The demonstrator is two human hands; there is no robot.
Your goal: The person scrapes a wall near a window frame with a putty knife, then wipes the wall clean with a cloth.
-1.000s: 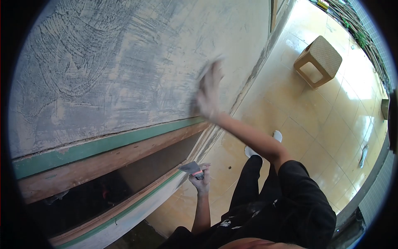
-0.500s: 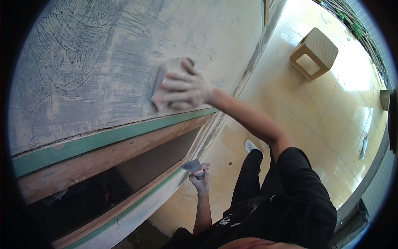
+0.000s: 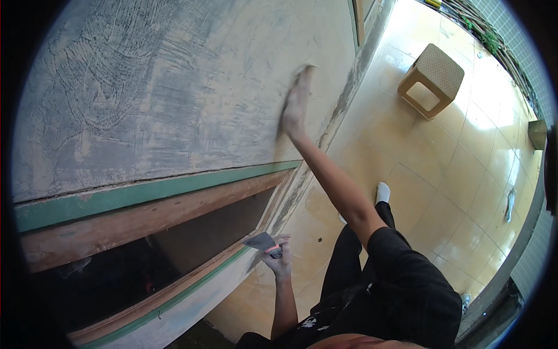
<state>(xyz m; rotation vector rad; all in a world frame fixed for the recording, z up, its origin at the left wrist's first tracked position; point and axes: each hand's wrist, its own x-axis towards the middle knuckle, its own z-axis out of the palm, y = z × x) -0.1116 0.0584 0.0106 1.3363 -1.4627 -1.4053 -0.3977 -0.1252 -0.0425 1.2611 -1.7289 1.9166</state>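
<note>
My left hand (image 3: 280,262), dusted with white powder, is closed round the handle of a putty knife (image 3: 261,241) with a wide dark blade and a pinkish-red band. The knife is held low, beside the window frame and away from the wall. My right hand (image 3: 296,107) presses side-on against the plastered wall (image 3: 192,99), close to its right edge, and is blurred by motion. Under its fingers is a sheet of what looks like sandpaper (image 3: 310,67), of which little more than a thin edge shows. The wall is grey-white and patchy, with swirled scratch marks at the upper left.
Below the wall run a green strip (image 3: 116,196), a wooden beam (image 3: 145,218) and a dark window opening (image 3: 122,279). A tan plastic stool (image 3: 436,75) stands on the shiny tiled floor (image 3: 424,180). Bundled sticks (image 3: 485,41) lie along the far edge.
My right hand has moved right and up along the wall with the sheet, turning edge-on. My left hand has shifted slightly, still with the putty knife. One foot has stepped forward to the right.
</note>
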